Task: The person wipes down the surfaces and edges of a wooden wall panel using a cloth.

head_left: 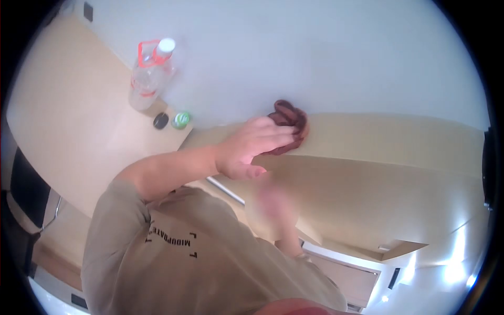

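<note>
My left hand (pixel 257 142) reaches across from the left, its fingers closed on a crumpled dark red cloth (pixel 299 128). The cloth lies against the border between a pale bluish-white surface (pixel 367 68) and a beige strip (pixel 399 139). My left thumb points away from the cloth, toward my right hand. My right hand (pixel 274 202) is below, close to my chest and apart from the cloth. It is smeared, so its fingers and anything in them cannot be made out.
On the light wood tabletop (pixel 68 100) at left stands a clear plastic bottle (pixel 149 79) with a white cap and red handle. Beside it are a small round black object (pixel 160 121) and a small green-and-white container (pixel 181 120), near the corner. A dark chair (pixel 29 189) is at far left.
</note>
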Demonstrator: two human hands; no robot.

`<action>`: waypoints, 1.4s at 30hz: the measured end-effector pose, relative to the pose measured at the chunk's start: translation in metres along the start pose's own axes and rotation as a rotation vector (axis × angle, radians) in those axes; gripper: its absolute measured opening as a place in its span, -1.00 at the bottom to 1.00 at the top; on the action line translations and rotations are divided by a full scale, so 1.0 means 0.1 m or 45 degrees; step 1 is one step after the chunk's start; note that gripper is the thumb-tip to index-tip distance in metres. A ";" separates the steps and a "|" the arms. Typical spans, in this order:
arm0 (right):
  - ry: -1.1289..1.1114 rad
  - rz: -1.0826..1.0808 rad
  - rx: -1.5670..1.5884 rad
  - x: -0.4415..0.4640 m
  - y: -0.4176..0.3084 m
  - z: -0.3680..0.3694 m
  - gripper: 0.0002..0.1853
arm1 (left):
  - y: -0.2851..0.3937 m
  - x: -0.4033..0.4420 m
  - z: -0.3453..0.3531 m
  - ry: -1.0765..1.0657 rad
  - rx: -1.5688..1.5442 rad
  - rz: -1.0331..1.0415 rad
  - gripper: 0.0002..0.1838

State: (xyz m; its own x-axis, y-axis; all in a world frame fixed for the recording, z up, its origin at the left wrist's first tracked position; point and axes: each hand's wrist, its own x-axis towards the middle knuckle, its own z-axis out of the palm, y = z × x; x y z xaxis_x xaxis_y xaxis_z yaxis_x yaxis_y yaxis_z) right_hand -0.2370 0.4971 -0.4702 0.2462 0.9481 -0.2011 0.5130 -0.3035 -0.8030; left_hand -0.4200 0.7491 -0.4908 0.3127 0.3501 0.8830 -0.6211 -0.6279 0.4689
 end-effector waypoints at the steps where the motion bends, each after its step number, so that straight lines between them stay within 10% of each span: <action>1: 0.042 -0.008 -0.216 0.09 -0.30 0.05 -0.90 | -0.05 -0.01 -0.02 -0.036 0.032 -0.065 -0.02; 4: -0.037 -0.608 -0.455 0.23 -0.22 0.06 -0.91 | -0.21 -0.64 0.03 -0.073 0.191 -0.250 -0.15; 10: 0.077 -0.932 -0.576 0.33 -0.29 0.15 -0.92 | -0.52 -1.89 -0.01 -0.022 0.232 -0.724 -0.32; 21: 0.377 -2.114 -1.249 0.07 -2.34 -1.43 -0.84 | 0.24 0.78 -0.20 -0.192 0.270 0.048 0.03; 27: 0.726 -2.362 -1.781 0.10 -3.90 -1.96 -0.84 | 0.23 1.22 -0.10 0.007 0.064 0.163 -0.48; 38: 0.488 -2.576 -1.235 0.36 -4.87 -2.06 -0.81 | -0.27 -0.33 -0.02 0.202 -0.040 -0.369 -0.89; 42: 0.361 -2.494 -1.274 0.30 -4.98 -2.21 -0.75 | 0.33 1.38 -0.02 0.041 -0.180 0.381 -0.93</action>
State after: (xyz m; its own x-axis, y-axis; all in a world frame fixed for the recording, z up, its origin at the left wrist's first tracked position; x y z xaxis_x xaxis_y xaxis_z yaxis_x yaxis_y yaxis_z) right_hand -0.3028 0.6561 0.0478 -0.9184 0.0306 0.3946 0.3000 0.7042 0.6435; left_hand -0.3986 0.7779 -0.3538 0.0798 0.1881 0.9789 -0.7764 -0.6042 0.1795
